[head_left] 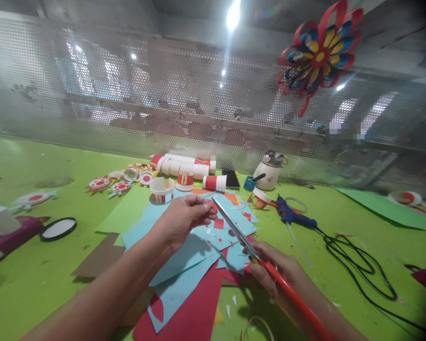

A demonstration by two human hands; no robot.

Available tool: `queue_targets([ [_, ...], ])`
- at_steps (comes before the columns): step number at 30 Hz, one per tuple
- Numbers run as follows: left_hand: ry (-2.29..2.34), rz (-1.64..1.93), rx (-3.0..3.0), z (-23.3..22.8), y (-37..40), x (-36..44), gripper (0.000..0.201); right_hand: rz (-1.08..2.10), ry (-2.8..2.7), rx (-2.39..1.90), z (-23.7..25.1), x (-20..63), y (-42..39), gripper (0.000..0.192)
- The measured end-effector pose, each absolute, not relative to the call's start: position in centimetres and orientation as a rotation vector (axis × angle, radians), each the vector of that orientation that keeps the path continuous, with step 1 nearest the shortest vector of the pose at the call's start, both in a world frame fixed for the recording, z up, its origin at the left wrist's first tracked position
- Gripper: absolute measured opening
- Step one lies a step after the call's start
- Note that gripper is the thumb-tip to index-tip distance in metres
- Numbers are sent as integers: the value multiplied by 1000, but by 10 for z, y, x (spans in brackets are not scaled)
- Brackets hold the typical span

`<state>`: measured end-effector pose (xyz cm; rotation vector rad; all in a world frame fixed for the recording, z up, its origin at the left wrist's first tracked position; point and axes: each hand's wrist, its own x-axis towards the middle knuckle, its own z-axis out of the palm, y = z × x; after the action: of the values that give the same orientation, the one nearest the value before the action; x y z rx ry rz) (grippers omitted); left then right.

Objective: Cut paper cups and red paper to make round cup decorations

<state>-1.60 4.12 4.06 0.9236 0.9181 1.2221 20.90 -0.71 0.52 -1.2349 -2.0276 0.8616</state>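
Note:
My right hand (pixel 275 267) is wrapped round a pair of scissors (pixel 236 229) with long metal blades and red-orange handles. The blades point up and to the left and look almost closed. Just left of their tips, my left hand (pixel 190 215) is closed in a pinch, with a small bit of red paper (pixel 215 205) showing at the fingertips. Below both hands lie overlapping light blue paper sheets (pixel 188 263), scattered with red and white scraps. A larger red sheet (pixel 188 308) lies under the blue ones.
Paper cups (pixel 162 188) and stacked white cups (pixel 184 166) stand behind the hands. Several turtle-like paper crafts (pixel 120 187) lie left of them. A blue glue gun (pixel 296 215) with a black cord (pixel 362 263) is at the right, near a white kettle-shaped container (pixel 268 171). A perforated screen (pixel 199 104) backs the green table.

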Motion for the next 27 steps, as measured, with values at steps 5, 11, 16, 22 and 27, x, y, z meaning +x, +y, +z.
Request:
queue_targets([
  [5, 918, 1222, 975, 42, 38, -15, 11, 894, -1906, -1300, 9, 205, -9, 39],
  [11, 879, 1244, 1028, 42, 38, -15, 13, 966, -1827, -1295, 15, 199, -15, 40],
  [16, 880, 1294, 981, 42, 38, -15, 16, 937, -1845, -1270, 16, 198, -18, 41],
  [22, 903, 1307, 997, 43, 38, -16, 18, 897, -1885, -1319, 13, 201, -16, 40],
  [27, 929, 1317, 1006, 43, 37, -16, 15, 905, -1908, -1252, 9, 204, -13, 39],
])
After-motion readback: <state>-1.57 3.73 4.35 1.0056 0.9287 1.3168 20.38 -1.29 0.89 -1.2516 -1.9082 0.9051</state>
